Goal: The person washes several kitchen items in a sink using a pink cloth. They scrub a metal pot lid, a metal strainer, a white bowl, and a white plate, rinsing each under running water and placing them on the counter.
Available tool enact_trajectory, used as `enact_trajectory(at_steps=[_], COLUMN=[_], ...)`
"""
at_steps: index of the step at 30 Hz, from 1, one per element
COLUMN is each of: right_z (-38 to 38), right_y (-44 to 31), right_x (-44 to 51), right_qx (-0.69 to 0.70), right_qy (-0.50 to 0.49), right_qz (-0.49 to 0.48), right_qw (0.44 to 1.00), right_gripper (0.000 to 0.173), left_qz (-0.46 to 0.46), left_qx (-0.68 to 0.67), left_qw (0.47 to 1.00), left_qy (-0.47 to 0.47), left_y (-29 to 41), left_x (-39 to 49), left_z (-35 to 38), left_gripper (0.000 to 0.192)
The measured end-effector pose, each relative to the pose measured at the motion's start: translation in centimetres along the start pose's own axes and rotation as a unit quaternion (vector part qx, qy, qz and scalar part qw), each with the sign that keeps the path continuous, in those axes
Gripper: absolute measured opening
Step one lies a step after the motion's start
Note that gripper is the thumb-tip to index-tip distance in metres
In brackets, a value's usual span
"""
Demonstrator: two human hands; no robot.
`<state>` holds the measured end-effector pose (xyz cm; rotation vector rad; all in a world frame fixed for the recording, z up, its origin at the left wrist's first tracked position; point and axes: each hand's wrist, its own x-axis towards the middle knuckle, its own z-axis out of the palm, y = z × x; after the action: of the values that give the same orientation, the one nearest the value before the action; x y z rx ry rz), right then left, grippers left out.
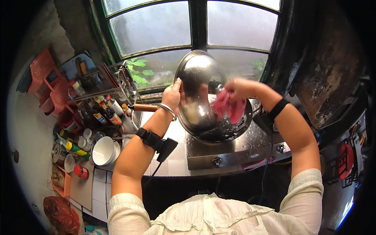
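Note:
My left hand (173, 95) grips the left rim of a shiny metal wok lid (195, 70), which is tilted up on edge over a dark wok (236, 133). My right hand (239, 88), blurred, holds a crumpled pink cloth (227, 107) close to the lid's round knob (219, 88). Part of the cloth hangs over the wok, whose inside looks wet. The wok rests on a stainless-steel gas stove (202, 151). A wooden handle (144, 107) shows behind my left wrist; its join to the wok is hidden.
Left of the stove, sauce bottles (110, 113) stand below a metal rack (102, 92). White bowls (102, 151) and a red-lidded jar (81, 171) sit nearer me. Pink plastic baskets (47, 69) hang on the left wall. A window (152, 29) rises behind the stove.

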<state>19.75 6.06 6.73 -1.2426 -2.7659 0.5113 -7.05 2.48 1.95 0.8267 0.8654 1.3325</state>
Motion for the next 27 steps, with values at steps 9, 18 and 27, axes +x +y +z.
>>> enact_trajectory(at_steps=[9, 18, 27], right_z=[-3.3, 5.0, 4.1], right_y=[-3.3, -9.4, -6.4], right_x=[8.7, 6.6, 6.7], right_qx=[0.284, -0.053, -0.14], right_qy=[0.399, 0.453, 0.419], right_qz=[0.065, -0.092, -0.28], right_qw=[0.869, 0.885, 0.852], right_gripper=[0.031, 0.052, 0.038], left_qz=[0.116, 0.091, 0.214], left_qx=[-0.024, -0.029, 0.148], left_qw=[0.989, 0.994, 0.962], left_qy=[0.087, 0.055, 0.087], left_y=[-0.5, 0.5, 0.1], left_x=[-0.1, 0.4, 1.2], left_z=[2.6, 1.5, 2.0], left_gripper=[0.029, 0.057, 0.049])
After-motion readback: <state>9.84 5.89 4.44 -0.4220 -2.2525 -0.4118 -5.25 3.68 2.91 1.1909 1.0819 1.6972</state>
